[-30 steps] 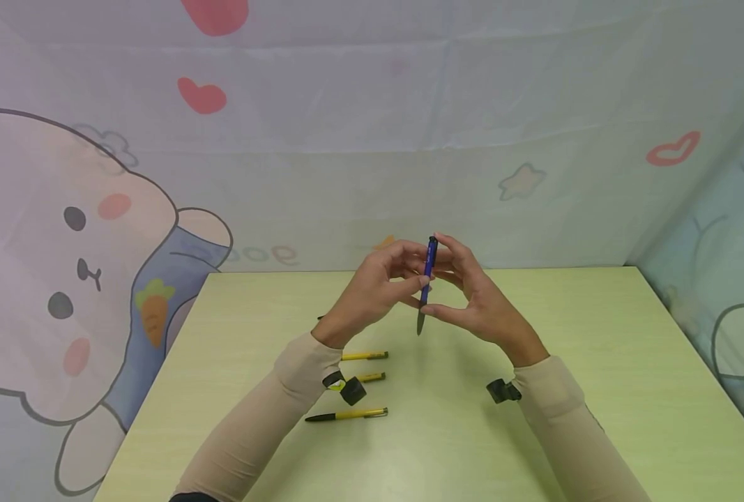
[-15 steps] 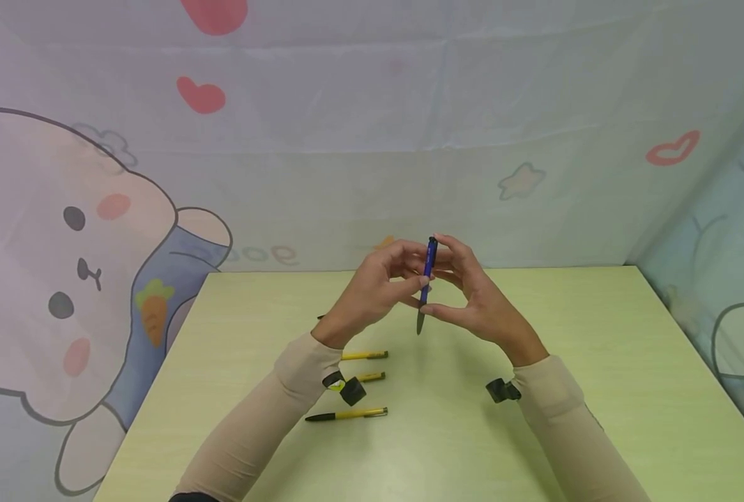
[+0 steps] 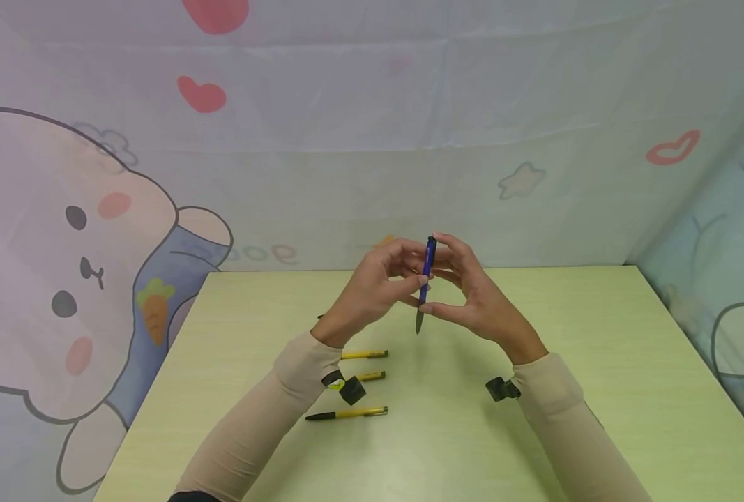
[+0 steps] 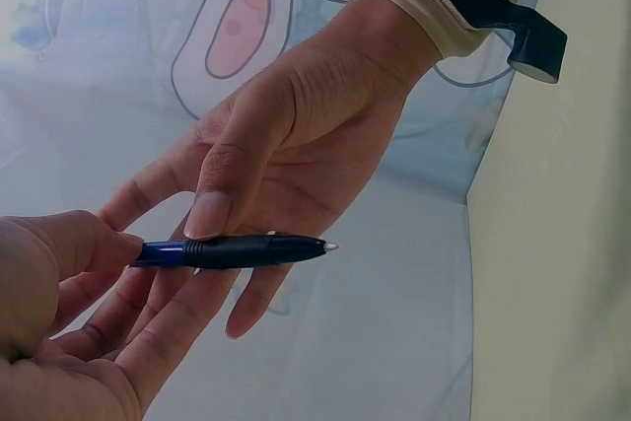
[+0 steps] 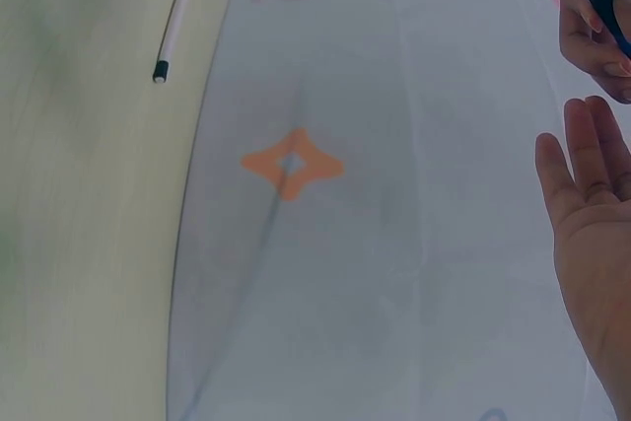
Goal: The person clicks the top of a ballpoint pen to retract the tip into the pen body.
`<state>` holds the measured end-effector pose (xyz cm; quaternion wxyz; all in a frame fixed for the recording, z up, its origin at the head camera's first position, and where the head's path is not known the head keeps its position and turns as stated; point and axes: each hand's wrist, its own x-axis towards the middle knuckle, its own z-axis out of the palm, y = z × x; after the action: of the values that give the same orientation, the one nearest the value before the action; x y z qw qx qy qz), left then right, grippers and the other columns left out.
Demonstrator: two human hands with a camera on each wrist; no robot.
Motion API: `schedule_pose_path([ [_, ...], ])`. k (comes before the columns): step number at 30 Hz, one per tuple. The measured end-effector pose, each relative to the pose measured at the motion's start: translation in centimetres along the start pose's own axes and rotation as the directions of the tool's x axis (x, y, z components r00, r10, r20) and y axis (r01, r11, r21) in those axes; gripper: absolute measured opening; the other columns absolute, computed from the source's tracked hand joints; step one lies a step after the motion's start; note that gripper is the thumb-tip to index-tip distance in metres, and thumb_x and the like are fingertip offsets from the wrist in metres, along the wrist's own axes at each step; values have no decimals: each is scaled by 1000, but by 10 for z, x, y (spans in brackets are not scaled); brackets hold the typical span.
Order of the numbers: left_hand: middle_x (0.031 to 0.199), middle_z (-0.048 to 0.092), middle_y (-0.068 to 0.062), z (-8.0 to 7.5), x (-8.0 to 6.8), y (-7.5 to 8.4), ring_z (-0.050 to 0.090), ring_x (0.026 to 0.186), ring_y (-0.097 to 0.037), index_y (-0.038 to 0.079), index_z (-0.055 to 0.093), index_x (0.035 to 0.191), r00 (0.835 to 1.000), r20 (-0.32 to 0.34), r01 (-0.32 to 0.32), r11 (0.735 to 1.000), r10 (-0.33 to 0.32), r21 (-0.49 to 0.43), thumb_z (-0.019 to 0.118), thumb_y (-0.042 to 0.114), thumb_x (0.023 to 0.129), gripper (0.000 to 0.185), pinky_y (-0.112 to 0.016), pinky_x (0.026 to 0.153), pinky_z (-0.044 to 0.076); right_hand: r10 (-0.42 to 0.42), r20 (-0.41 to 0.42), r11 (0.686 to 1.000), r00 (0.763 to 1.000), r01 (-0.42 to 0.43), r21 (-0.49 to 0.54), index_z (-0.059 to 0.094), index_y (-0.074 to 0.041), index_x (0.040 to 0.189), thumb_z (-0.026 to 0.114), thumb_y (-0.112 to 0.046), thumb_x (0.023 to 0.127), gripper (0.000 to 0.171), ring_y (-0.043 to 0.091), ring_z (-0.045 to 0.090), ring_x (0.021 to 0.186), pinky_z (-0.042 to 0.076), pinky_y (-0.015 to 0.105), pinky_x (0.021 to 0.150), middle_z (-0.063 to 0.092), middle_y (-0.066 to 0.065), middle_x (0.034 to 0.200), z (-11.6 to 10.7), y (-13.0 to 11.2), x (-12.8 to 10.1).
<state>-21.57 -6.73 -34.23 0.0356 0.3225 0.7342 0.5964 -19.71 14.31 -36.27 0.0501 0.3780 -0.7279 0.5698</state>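
Note:
A blue pen (image 3: 427, 275) with a black grip stands nearly upright in the air above the pale green table (image 3: 597, 362), tip down. My left hand (image 3: 409, 275) pinches its blue barrel from the left. My right hand (image 3: 447, 279) holds it from the right. In the left wrist view the pen (image 4: 237, 250) lies across the frame; my left hand's fingers (image 4: 69, 253) grip the blue part and the right hand's thumb (image 4: 222, 184) presses on the black grip, with its other fingers behind. In the right wrist view only my right hand's straight fingers (image 5: 587, 184) show.
Three yellow pens (image 3: 364, 355) (image 3: 372, 377) (image 3: 346, 415) lie on the table under my left forearm. A white pen (image 5: 177, 12) lies near the table's far edge. A printed cloth backdrop (image 3: 346, 139) closes off the back and sides.

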Motion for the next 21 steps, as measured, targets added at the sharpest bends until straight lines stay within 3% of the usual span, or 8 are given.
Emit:
schedule_pose_path([
  [4,108,66,-9,0,-1,0,66,94,-23,9,62,126,1000,-6,4,1000,-4,11,66,7,99,27,-38,74,63,-7,5,1000,1000,7,2,15,-7,158,75,14,84,98,28,49,133,36,53,117,48,15,139,0,0,0],
  [12,110,62,-13,2,1,0,66,94,-27,8,59,129,999,5,47,997,-46,-59,64,5,99,30,-47,70,63,-17,12,999,1000,18,-45,9,-9,162,74,14,84,104,34,45,137,35,55,117,43,19,146,-2,2,-1],
  [21,114,57,-14,-1,0,-3,66,98,-29,9,58,130,998,0,63,991,-63,-119,63,5,100,31,-45,74,63,-21,16,997,1000,22,-75,15,-10,162,74,13,85,99,36,43,138,35,56,117,41,18,150,-5,-1,-1],
])
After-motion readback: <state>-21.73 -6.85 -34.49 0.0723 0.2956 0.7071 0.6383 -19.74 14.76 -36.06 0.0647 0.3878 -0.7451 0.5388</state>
